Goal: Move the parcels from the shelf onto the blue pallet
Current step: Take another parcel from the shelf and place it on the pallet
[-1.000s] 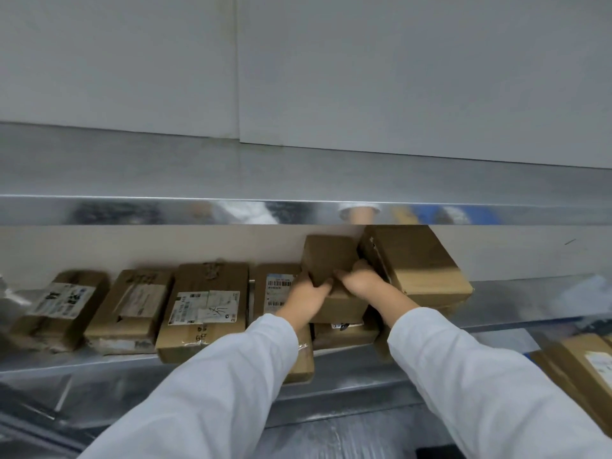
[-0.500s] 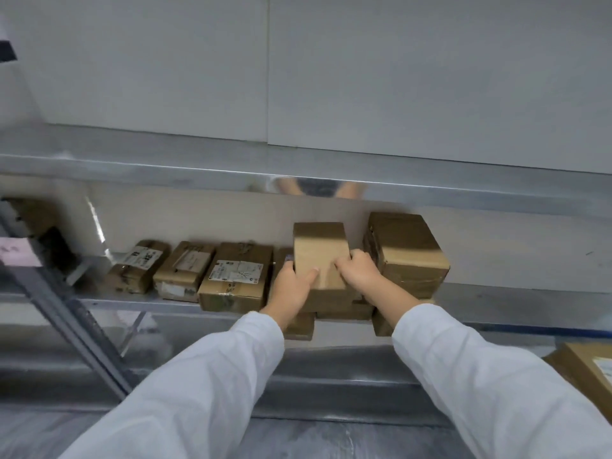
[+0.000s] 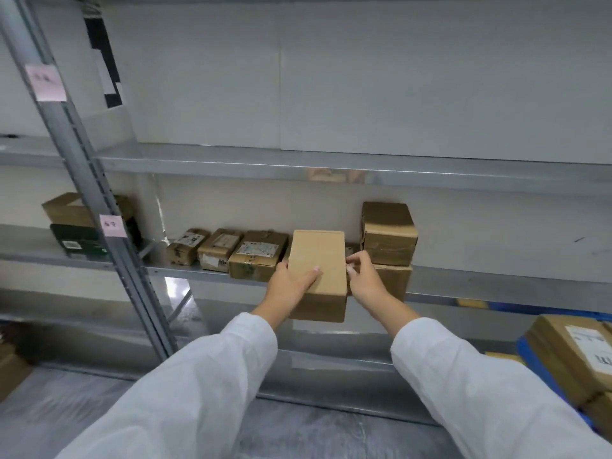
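A plain brown cardboard parcel point(image 3: 319, 260) is held in front of the metal shelf point(image 3: 496, 286), sticking out past its front edge. My left hand point(image 3: 289, 289) grips its left side with the thumb lying across the top. My right hand point(image 3: 362, 279) holds its right side with curled fingers. Three labelled parcels point(image 3: 258, 255) lie in a row on the shelf to the left. Two stacked parcels point(image 3: 387, 231) stand on the shelf just right of my hands. The blue pallet point(image 3: 533, 356) shows at the right edge, with parcels point(image 3: 573, 356) on it.
A slanted metal upright point(image 3: 82, 167) with pink tags stands at the left. Beyond it, a brown box on a dark green box point(image 3: 77, 243) sits on the neighbouring shelf. The shelf above point(image 3: 331, 160) carries nothing. A brown box point(image 3: 11, 372) lies on the floor, lower left.
Both hands have drawn the plain parcel out toward me, off the parcels it lay on. The view has pulled back and turned, so the upright and the pallet now show.
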The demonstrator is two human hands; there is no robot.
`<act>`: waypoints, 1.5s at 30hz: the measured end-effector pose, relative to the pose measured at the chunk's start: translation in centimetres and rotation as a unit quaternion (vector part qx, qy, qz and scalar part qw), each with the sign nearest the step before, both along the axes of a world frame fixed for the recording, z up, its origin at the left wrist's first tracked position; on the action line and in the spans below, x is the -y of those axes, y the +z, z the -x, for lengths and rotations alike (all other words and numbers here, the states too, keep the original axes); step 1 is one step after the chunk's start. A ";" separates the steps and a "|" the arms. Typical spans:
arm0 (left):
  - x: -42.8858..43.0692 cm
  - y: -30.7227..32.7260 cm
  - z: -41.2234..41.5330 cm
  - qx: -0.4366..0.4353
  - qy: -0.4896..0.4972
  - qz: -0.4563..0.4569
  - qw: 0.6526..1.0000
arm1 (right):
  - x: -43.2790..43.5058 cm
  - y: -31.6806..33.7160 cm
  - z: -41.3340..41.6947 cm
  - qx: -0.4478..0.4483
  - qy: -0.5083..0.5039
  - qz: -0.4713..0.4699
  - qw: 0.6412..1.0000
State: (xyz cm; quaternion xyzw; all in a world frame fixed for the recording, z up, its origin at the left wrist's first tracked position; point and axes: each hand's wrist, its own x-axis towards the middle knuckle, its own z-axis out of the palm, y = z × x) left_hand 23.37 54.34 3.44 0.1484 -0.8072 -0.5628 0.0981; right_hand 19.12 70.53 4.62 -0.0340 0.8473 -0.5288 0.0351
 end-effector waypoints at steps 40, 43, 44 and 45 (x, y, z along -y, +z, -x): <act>2.8 -0.6 -8.5 0.015 -0.091 -0.271 0.958 | -1.7 -0.7 -6.7 0.238 0.045 0.179 0.954; 3.4 -1.0 -8.4 -0.037 -0.081 -0.215 0.973 | -1.6 -0.7 -6.5 0.218 0.037 0.190 0.957; 3.4 -1.2 -8.4 -0.051 -0.074 -0.196 0.976 | -1.6 -0.7 -6.5 0.213 0.037 0.190 0.958; 3.4 -1.4 -8.3 -0.063 -0.065 -0.174 0.980 | -1.5 -0.8 -6.5 0.209 0.037 0.186 0.959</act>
